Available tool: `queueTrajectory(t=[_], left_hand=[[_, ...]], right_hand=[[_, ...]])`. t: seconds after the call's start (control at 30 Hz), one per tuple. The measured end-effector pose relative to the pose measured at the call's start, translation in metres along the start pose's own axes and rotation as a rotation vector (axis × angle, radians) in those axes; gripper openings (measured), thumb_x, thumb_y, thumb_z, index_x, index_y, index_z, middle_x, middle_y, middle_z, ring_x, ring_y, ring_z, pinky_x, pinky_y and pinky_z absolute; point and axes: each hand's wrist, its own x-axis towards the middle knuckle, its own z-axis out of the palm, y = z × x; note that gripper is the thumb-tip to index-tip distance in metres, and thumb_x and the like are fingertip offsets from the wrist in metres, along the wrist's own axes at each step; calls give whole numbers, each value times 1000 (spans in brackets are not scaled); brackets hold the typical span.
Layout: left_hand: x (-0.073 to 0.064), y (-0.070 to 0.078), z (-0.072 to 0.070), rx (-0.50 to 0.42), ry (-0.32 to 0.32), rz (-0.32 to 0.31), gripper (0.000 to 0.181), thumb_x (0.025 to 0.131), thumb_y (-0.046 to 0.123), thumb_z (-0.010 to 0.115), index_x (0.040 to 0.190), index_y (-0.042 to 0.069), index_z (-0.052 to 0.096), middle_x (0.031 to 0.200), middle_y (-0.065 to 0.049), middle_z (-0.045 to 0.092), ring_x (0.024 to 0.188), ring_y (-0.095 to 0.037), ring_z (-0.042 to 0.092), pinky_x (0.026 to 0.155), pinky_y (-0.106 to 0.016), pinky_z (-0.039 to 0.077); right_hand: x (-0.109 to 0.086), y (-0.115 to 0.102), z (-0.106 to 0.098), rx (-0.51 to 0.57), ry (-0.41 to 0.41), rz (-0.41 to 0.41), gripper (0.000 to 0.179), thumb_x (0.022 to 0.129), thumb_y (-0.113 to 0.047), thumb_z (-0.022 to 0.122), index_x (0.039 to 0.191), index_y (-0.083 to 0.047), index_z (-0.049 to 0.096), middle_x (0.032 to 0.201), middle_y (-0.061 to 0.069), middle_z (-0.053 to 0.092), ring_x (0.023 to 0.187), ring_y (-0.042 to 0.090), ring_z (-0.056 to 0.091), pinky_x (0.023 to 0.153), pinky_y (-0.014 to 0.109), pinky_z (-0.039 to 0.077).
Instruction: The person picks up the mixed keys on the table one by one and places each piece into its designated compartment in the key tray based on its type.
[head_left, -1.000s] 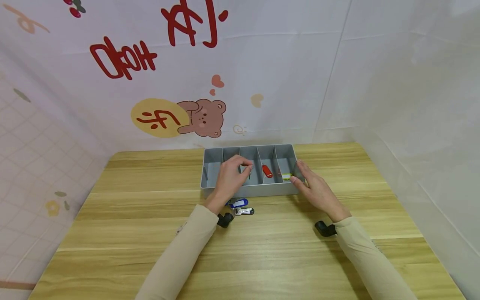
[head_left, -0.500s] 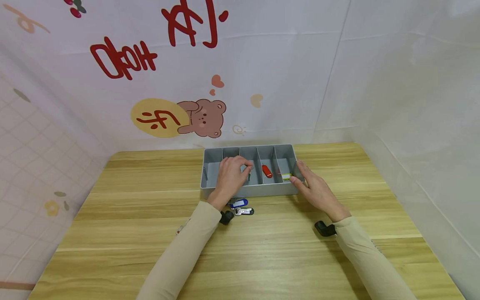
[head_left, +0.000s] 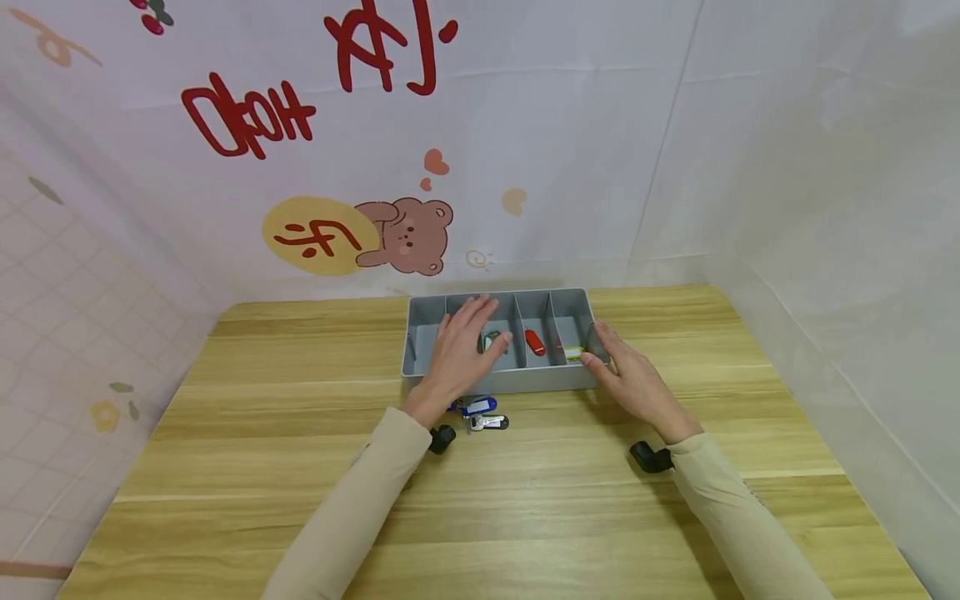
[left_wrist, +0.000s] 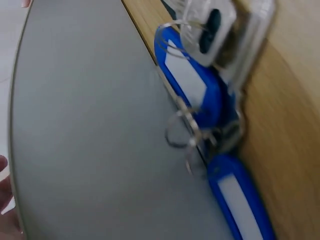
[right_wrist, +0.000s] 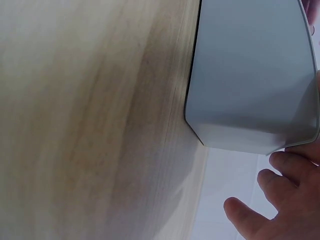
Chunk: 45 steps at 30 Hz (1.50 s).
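My left hand hovers over the middle of a grey divided box, fingers extended and thumb apart, holding nothing visible. Below its thumb a green key tag lies in the middle compartment. A red key tag leans in the compartment to the right, and a yellow-edged tag is in the rightmost one. My right hand rests against the box's right front corner, thumb at the rim and fingers fairly straight along the outer right side. In the right wrist view its fingers are spread loosely.
Before the box lie keys with blue tags and a key with a dark tag, on the wooden table. The left wrist view shows a blue tag against the front wall. A printed white cloth hangs behind.
The left hand has let go of the small key item it was pinching; its fingers have straightened and spread. The green tag now shows in the middle compartment. The right hand has stayed put.
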Motion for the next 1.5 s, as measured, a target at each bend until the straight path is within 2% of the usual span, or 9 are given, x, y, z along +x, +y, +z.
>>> queueTrajectory(t=[0.17, 0.33, 0.57, 0.83, 1.0, 1.2, 1.5], left_hand=[[-10, -4, -11, -56, -38, 37, 75, 104, 56, 49, 163, 11, 34, 170, -6, 25, 158, -26, 16, 122, -66, 14], [-19, -7, -21, -65, -54, 55, 87, 102, 70, 37, 165, 11, 27, 173, -3, 18, 159, -25, 10, 121, -67, 12], [-31, -10, -33, -71, -53, 78, 86, 102, 67, 41, 164, 9, 28, 172, -4, 19, 159, -26, 10, 121, -67, 12], [-47, -17, -45, -75, -65, 106, 91, 100, 74, 37, 163, 8, 30, 172, -3, 19, 158, -32, 14, 123, -62, 12], [-57, -22, -55, -82, -76, 123, 88, 101, 71, 40, 164, 10, 30, 172, -2, 20, 159, -28, 13, 124, -60, 14], [-73, -28, -67, -107, -72, 136, 84, 102, 66, 46, 163, 9, 33, 171, -5, 24, 158, -30, 16, 122, -63, 18], [-96, -36, -83, -92, -78, 151, 82, 103, 64, 46, 163, 10, 32, 171, -9, 23, 156, -37, 21, 120, -66, 20]], right_hand=[[0, 0, -1, -4, -4, 11, 75, 109, -44, 50, 164, -2, 21, 169, 19, 23, 154, 41, 24, 120, 60, 25], [0, 1, -1, -10, -3, 10, 74, 110, -43, 50, 164, -1, 22, 168, 20, 24, 154, 41, 24, 120, 60, 25], [0, 1, -1, -10, -1, 11, 74, 109, -43, 51, 163, -1, 23, 168, 20, 25, 154, 41, 25, 119, 61, 26], [0, 0, -1, -15, -12, 13, 74, 110, -43, 50, 164, -1, 22, 168, 21, 23, 153, 43, 25, 119, 61, 26], [0, -1, -1, -17, -12, 12, 74, 110, -44, 49, 164, -1, 21, 168, 21, 23, 153, 44, 25, 119, 62, 26], [0, 0, 0, -16, -6, 7, 74, 110, -44, 49, 164, -1, 22, 168, 21, 23, 152, 44, 26, 119, 62, 27], [0, 0, 1, -17, 0, -5, 74, 110, -43, 50, 163, 0, 23, 168, 21, 24, 153, 43, 25, 119, 62, 26]])
